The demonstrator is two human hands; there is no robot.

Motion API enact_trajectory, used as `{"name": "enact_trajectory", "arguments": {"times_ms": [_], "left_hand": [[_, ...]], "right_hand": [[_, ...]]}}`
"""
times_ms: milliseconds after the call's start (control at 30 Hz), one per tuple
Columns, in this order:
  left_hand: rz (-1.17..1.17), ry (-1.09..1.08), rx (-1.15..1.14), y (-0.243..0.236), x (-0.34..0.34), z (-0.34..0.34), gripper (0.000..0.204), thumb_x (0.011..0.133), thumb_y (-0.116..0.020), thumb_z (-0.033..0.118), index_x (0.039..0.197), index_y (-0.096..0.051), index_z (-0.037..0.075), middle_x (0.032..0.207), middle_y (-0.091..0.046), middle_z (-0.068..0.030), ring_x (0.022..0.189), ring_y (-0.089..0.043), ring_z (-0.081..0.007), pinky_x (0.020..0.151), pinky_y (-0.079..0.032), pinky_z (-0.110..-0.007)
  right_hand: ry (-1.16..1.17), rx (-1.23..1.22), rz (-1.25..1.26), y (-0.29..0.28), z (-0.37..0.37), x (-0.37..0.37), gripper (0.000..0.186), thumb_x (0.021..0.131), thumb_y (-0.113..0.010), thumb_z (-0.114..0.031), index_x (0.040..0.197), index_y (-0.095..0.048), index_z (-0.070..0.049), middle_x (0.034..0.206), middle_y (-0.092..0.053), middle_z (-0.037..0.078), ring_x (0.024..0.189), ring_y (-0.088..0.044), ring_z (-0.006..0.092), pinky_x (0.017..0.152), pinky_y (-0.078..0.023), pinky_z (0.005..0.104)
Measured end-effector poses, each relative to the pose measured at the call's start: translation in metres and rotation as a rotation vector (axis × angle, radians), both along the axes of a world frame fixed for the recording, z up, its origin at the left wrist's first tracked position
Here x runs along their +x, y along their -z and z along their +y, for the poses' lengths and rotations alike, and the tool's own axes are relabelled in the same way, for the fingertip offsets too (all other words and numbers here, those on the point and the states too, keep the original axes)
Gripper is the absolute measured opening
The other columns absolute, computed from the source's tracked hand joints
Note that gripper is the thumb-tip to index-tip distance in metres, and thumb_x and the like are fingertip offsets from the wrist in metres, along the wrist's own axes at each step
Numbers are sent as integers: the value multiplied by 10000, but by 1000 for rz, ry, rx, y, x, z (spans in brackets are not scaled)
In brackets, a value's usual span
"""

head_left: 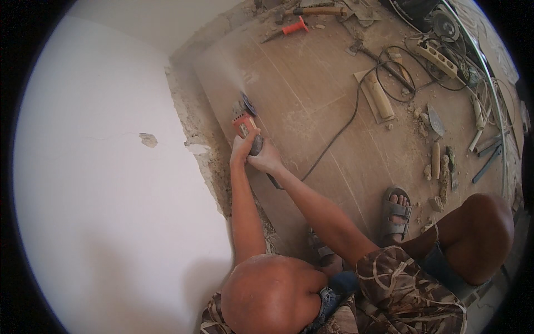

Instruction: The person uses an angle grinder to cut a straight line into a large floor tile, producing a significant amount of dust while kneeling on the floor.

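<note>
Both of my hands are closed on a red and black angle grinder [243,123] held low beside the base of the white wall. My left hand [241,147] wraps the body near its red housing. Just behind it, my right hand [267,157] grips the dark rear part. The grinder's dark disc [248,104] points away from me, close to the wood-look tile floor [317,83]. Pale dust [231,71] sprays forward from the disc. Whether the disc touches the tile I cannot tell. A black cord [338,133] runs across the floor toward the grinder's rear.
On my left the white wall [122,183] ends in a broken, rough lower edge. Ahead lie a chisel with an orange guard [295,26] and a wooden handle [320,10]. At right are a hammer [386,68], a power strip [437,58], a trowel [436,121] and rubble.
</note>
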State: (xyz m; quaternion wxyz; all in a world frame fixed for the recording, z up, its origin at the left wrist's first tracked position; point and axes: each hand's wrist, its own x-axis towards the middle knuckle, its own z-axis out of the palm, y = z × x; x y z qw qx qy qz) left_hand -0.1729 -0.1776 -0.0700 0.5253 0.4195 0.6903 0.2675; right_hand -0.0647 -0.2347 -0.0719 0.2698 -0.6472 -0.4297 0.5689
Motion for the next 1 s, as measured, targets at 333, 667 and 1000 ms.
{"name": "enact_trajectory", "arguments": {"times_ms": [333,667,1000], "left_hand": [[-62,-17,5,2,2,-4,415,763,-758,347,996,-653,20,849,-635,-16,730,-600,-121,649,-473,-303],[-53,-38,-25,-8,8,-11,430,759,-762,336,1016,-649,11,856,-643,-27,725,-608,-124,640,-480,-301],[-32,-17,-22,-3,7,-15,390,770,-746,343,970,-659,19,842,-642,-14,707,-599,-119,634,-466,-297]], "right_hand": [[27,66,-18,0,-5,2,785,638,-757,-383,1208,-446,59,1071,-628,280,1026,-630,399,863,-497,427],[38,52,15,0,-10,3,786,630,-757,-374,1210,-442,52,1069,-631,275,1025,-632,398,859,-498,430],[39,31,28,-1,-16,4,815,622,-762,-392,1223,-430,47,1080,-632,276,1034,-630,402,870,-496,438]]}}
